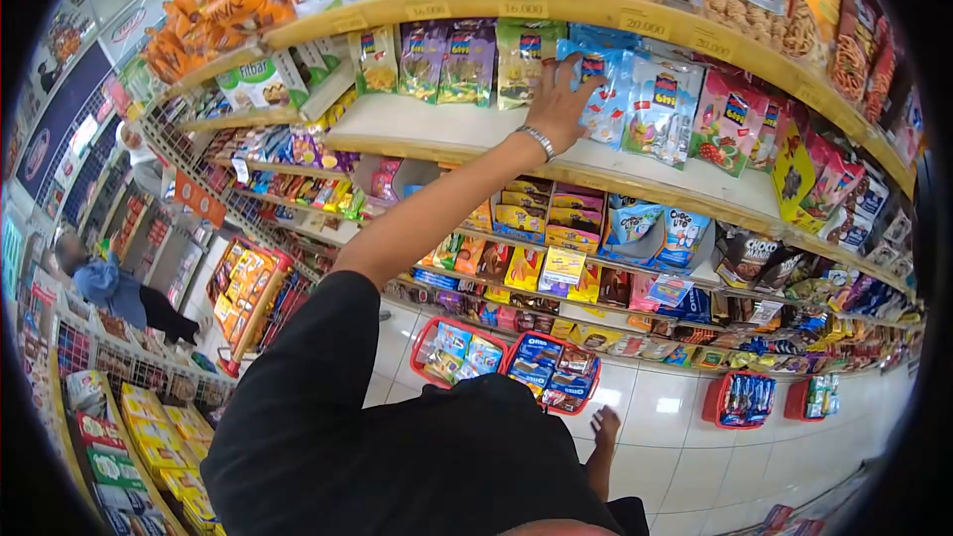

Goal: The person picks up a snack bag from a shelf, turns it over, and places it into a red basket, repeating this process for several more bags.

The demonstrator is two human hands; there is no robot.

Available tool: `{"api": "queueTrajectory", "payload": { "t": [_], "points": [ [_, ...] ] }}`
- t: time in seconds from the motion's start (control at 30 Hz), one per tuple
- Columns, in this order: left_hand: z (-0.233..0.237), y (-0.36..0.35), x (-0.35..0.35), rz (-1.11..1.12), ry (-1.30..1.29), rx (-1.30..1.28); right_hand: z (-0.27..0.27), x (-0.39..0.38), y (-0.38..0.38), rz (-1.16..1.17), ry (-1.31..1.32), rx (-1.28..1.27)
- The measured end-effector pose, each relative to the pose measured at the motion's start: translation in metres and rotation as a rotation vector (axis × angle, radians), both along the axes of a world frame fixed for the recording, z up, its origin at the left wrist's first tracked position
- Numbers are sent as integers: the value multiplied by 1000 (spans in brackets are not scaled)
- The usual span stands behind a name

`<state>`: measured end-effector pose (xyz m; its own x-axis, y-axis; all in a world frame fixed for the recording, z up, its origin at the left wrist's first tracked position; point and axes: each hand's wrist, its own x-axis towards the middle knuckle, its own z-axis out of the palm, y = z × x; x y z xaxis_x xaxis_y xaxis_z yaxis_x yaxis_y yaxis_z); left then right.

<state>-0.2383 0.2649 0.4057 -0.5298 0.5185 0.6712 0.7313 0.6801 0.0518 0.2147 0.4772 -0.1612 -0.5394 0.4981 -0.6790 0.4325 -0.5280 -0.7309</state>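
Observation:
My left hand [561, 104], with a metal band on its wrist, reaches up to the upper shelf. Its bent fingers grip a light blue candy packet [608, 109] near the packet's top left; part of the packet is hidden behind the hand. Just left of the hand stands a green candy packet [514, 84], and to the right a white candy packet [655, 114]. Further right is a pink candy packet [730, 129]. My right hand [604, 425] hangs low beside my body, fingers apart, holding nothing.
The upper shelf [427, 129] has a yellow price rail [586, 15] above it. Lower shelves hold chocolates and snacks. Red baskets [730, 425] of packets stand on the tiled floor [645, 427]. At far left, a person in a blue top [104, 283] is near an orange-filled display [243, 288].

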Motion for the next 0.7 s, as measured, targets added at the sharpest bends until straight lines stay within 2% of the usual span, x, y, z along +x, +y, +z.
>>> {"api": "queueTrajectory", "payload": {
  "t": [0.1, 0.2, 0.3, 0.37, 0.43, 0.47, 0.53, 0.57, 0.63, 0.67, 0.7],
  "points": [
    [3, -1, 3, -16, -34, 19, 25, -13, 23, -4, 4, 57],
    [7, -10, 13, -70, 4, 73, 17, 12, 25, -13, -42, -17],
    [5, -31, 23, -161, 19, 221, -16, 68, 2, 9, -126, -108],
    [-3, -57, 39, -176, 161, 346, -88, 126, -21, -46, -246, -278],
    [-22, -89, 79, -126, 181, 467, -72, 194, -41, 21, -391, -324],
    [-51, -105, 99, -75, 97, 470, -57, 221, -45, 64, -449, -327],
    [-97, -138, 138, 12, 26, 642, -30, 252, -43, 149, -531, -321],
    [-132, -155, 160, 112, -158, 677, -20, 257, -39, 184, -550, -311],
    [-228, -188, 211, 270, -572, 787, -6, 249, -28, 242, -553, -282],
    [-307, -216, 235, 355, -638, 698, -1, 238, -21, 269, -545, -264],
    [-373, -244, 280, 473, -913, 750, 4, 224, -13, 294, -528, -241]
  ]
}}
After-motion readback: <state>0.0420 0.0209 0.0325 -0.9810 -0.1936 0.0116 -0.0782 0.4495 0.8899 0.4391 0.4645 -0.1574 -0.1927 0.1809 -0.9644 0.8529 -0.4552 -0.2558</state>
